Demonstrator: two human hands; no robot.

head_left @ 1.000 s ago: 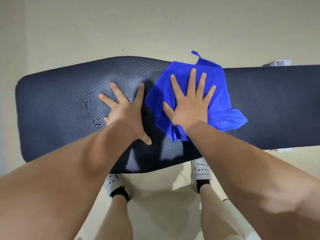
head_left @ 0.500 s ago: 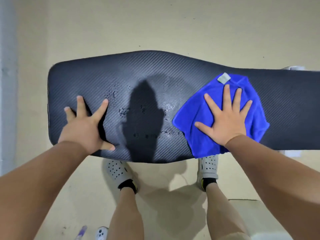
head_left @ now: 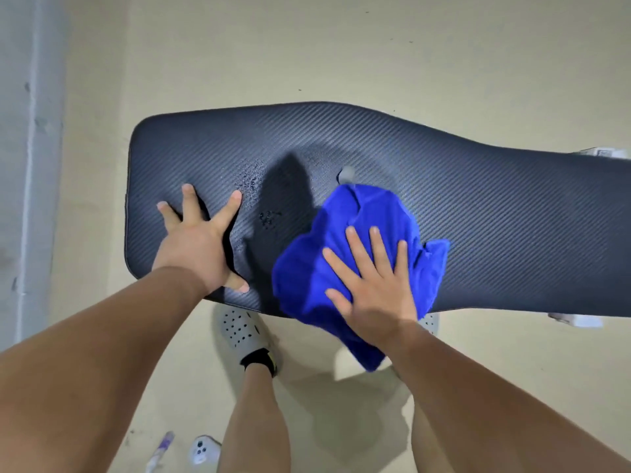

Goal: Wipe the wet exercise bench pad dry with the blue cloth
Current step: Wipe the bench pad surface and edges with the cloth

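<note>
A: Black ribbed pad (head_left: 478, 206) fills the middle of the view, lying flat across it. Where is the cloth?

B: The cloth (head_left: 372, 213) lies bunched on the pad's near half, just right of its middle. One corner hangs off the pad's near edge.

A: And the hands?

B: The right hand (head_left: 375, 288) presses flat on the cloth, fingers straight and spread, pinching nothing. I judge that spreads the pressure so more fabric meets the wet. The left hand (head_left: 194, 247) rests on bare pad near its left end, fingers splayed wide, probably to brace the body and steady the pad.

A: What remains?

B: A few droplets (head_left: 252, 180) sit on the pad between the two hands, just right of the left one. The wipe isn't finished, I'd say; the cloth must cross there. Its grey tag (head_left: 346, 174) pokes out toward the pad's far edge.
</note>
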